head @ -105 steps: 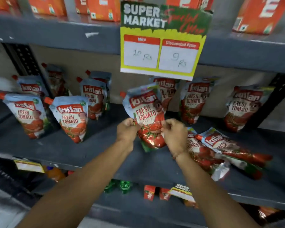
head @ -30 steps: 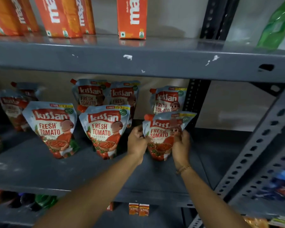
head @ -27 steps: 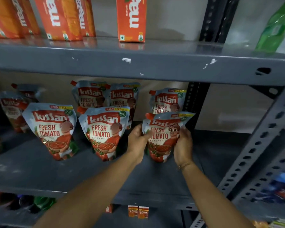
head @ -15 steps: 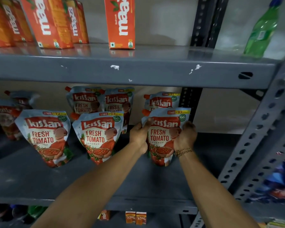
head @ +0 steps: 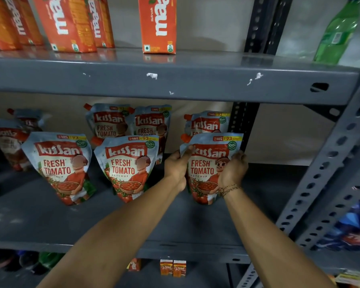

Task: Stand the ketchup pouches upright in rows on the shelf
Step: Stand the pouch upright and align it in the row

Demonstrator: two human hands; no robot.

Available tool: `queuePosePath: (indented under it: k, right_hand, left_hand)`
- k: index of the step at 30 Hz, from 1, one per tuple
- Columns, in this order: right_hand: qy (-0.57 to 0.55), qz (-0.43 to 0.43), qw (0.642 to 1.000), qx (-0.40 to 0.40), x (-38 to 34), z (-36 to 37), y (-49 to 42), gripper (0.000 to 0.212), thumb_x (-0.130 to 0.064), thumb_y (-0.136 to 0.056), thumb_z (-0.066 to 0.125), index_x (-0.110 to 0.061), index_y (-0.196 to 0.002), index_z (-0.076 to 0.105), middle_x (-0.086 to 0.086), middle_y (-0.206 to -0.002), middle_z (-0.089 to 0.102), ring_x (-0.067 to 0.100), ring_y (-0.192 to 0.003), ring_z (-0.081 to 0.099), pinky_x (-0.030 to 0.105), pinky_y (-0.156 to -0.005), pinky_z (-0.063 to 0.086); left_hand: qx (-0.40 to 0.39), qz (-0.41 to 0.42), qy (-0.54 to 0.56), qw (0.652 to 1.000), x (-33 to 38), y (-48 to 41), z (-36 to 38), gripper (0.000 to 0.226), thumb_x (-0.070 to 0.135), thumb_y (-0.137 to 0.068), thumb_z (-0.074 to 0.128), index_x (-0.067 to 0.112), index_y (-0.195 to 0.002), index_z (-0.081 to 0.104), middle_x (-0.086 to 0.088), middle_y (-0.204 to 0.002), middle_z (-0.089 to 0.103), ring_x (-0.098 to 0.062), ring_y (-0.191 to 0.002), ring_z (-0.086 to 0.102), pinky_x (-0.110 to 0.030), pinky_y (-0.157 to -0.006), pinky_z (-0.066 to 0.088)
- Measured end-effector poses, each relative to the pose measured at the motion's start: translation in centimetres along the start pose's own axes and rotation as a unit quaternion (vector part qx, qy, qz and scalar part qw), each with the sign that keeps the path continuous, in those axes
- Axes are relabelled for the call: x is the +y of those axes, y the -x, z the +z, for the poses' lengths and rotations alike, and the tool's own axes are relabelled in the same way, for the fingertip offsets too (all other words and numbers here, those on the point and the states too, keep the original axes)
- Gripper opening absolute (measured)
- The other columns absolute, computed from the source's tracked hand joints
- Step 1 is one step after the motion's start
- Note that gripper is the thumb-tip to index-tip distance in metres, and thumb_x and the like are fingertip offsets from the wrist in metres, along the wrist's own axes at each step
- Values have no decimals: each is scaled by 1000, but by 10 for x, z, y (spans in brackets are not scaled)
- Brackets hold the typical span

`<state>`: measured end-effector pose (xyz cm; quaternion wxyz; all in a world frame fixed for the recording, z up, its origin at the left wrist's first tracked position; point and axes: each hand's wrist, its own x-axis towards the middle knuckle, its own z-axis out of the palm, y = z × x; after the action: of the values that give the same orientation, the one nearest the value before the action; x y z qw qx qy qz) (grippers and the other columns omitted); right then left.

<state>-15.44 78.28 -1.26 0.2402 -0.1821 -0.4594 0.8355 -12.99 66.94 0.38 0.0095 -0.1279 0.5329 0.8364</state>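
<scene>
Across the middle of the frame, the grey shelf (head: 50, 221) carries two rows of upright ketchup pouches. Since half a second ago, our view has tipped slightly and the held pouch (head: 208, 167) stands straighter at centre right, before another pouch (head: 206, 123). Our left hand (head: 178, 169) and right hand (head: 233, 173) are clamped on its side edges. Two front pouches (head: 59, 165) (head: 129, 165) stand leftward. Above, orange cartons (head: 158, 23) and a green bottle (head: 337, 32).
</scene>
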Motion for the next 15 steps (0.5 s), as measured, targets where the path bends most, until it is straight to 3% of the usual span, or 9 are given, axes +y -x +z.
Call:
queuePosePath:
  k: [3, 5, 7, 9, 10, 13, 15]
  right_hand:
    - [21, -13, 1000, 18, 2, -1, 8, 27, -29, -99, 30, -15, -90, 51, 0, -82, 63, 17, -74, 65, 31, -59, 52]
    - [52, 25, 998, 31, 19, -5, 20, 39, -42, -96, 29, -15, -85, 55, 2, -82, 66, 21, -77, 68, 33, -63, 56]
    - [175, 70, 979, 75, 44, -11, 42, 60, -67, -83, 29, -16, -90, 60, 8, -95, 68, 28, -90, 68, 42, -77, 57]
    - [290, 78, 946, 124, 64, -13, 75, 60, -63, -86, 35, -11, -106, 57, 13, -120, 56, 35, -114, 53, 47, -94, 46]
    - [290, 78, 949, 100, 71, -8, 92, 47, -49, -92, 38, -8, -107, 54, 15, -122, 51, 35, -117, 47, 45, -95, 41]
    - [187, 67, 975, -101, 81, 15, 117, 25, -31, -97, 36, -16, -81, 48, 4, -85, 51, 24, -90, 49, 27, -70, 40]
    - [195, 53, 961, -190, 82, 39, 110, 18, -27, -97, 39, -26, -81, 48, 0, -88, 53, 17, -90, 50, 23, -76, 42]
  left_hand:
    - [-16, 1, -6, 1000, 1, 8, -4, 13, 20, -88, 64, 16, -100, 63, 6, -86, 67, -5, -75, 61, -27, -68, 49]
    - [22, 14, -17, 1000, -9, 7, -16, 27, 13, -89, 61, 15, -116, 60, 6, -92, 64, -6, -83, 59, -28, -78, 45]
    - [171, 37, -36, 984, -26, 7, -37, 24, 10, -88, 58, 11, -112, 64, 1, -93, 63, -22, -98, 62, -30, -83, 43]
    - [354, 35, -28, 934, -38, 12, -62, 23, 13, -87, 53, 2, -102, 67, -11, -96, 69, -35, -101, 63, -31, -80, 45]
    - [413, 27, -20, 910, -40, 12, -74, 31, 19, -86, 52, -1, -104, 68, -17, -104, 69, -39, -103, 62, -34, -84, 47]
    - [470, 7, -19, 882, -25, 10, -99, 60, 45, -88, 49, 3, -131, 50, -20, -138, 47, -39, -129, 44, -49, -107, 36]
    - [457, 49, -66, 886, -5, 6, -110, 74, 56, -89, 44, 10, -145, 32, -14, -150, 33, -35, -139, 32, -50, -113, 27]
